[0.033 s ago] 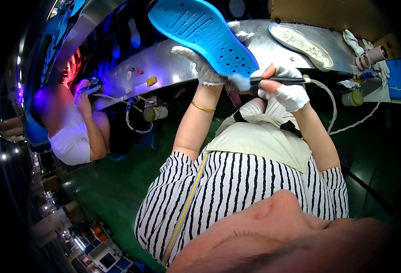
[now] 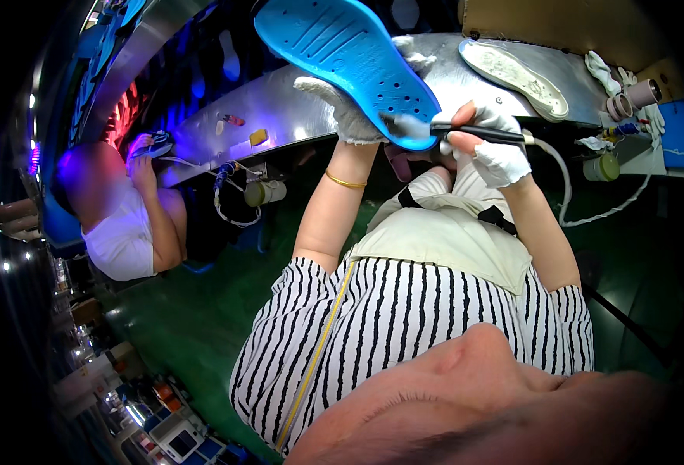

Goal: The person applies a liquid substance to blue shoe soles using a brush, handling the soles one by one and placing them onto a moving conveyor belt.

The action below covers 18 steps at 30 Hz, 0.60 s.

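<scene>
Blue sole (image 2: 346, 66): upper centre of the frame, set slantwise, its holed and grooved face turned to the camera. Left hand (image 2: 353, 122), in a pale glove, grasps it from behind, digits showing at both edges. Right hand (image 2: 491, 147), gloved with bare fingertips, grips a black-handled brush (image 2: 444, 129); white hose (image 2: 564, 174) runs from the handle's rear.

Progress: bristles lie over the lower end of the sole, apparently in contact. Judged mid-brushing, this piece unfinished. Rest of the face looks evenly blue with a slight sheen; cannot tell which areas have been brushed and which remain.

Second sole (image 2: 513, 76), whitish inside with a blue rim, lies on the metal table (image 2: 280, 101) at upper right, neither hand on it. Its stage: undetermined.
</scene>
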Each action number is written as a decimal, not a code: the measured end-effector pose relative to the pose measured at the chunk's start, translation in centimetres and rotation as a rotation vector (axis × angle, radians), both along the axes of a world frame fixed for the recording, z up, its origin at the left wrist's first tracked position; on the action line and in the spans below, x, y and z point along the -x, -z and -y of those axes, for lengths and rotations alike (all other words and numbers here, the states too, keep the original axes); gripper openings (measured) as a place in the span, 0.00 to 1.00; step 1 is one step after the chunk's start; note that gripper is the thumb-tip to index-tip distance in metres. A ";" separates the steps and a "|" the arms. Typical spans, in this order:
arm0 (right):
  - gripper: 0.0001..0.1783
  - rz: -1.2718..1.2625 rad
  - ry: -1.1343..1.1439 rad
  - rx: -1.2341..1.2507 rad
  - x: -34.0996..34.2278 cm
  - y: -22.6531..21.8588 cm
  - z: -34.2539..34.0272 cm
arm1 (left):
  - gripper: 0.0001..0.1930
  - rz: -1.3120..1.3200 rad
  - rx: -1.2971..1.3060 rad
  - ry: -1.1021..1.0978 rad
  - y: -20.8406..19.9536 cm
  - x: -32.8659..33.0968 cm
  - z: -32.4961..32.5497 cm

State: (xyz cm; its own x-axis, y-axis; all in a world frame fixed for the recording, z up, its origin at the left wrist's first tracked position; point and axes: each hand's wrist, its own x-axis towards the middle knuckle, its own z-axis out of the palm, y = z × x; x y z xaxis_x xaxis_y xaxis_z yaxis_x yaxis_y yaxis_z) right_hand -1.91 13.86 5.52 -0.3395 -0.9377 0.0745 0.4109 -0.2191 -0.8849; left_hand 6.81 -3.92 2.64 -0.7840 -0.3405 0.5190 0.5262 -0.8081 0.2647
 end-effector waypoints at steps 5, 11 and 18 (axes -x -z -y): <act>0.05 -0.529 0.091 0.023 1.1 0.3 0.1 | 0.63 0.272 0.430 -0.164 0.4 -0.2 1.3; 0.06 -0.391 -0.204 -0.224 2.4 0.0 0.7 | 0.63 0.439 0.740 -0.187 -0.8 -0.2 1.8; 0.08 -0.777 -0.011 0.068 2.9 -0.2 1.0 | 0.51 0.712 0.816 -0.096 -3.0 0.8 2.3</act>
